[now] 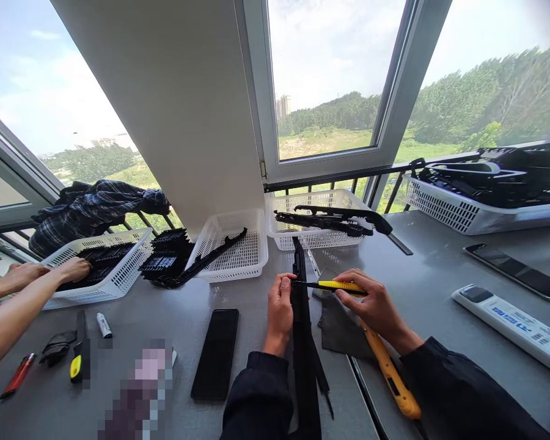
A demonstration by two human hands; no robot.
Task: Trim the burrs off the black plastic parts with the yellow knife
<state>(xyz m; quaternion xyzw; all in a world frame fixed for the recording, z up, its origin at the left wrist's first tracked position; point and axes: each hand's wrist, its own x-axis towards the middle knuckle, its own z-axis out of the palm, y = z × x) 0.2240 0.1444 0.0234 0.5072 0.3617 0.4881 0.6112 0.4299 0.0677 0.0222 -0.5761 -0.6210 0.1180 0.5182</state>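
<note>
I have the long black plastic trim strip [305, 342] running away from me over the worktop [256, 318], its far end close to the front wall of the white perforated basket [341, 239]. My left grip [280, 311] is closed on the strip's left edge, thumb uppermost; how far the fingers wrap beneath, I cannot tell. From the strip's right side my right grip [373, 305] pinches a slim yellow-and-black hand tool [337, 285] by its yellow body, its dark end lying across the strip beside my left thumb. I judge the strip light for its length, stiff across its broad part, yet springy and easy to snap at the narrow far end. Its smooth face could slide under dry fingertips, so I would take it by the edges where it is wider, never by that thin end. The tool looks light and firm; its body is the place to hold. The grey cloth [343, 336] right of the strip looks soft and limp, easily pinched at a corner.
</note>
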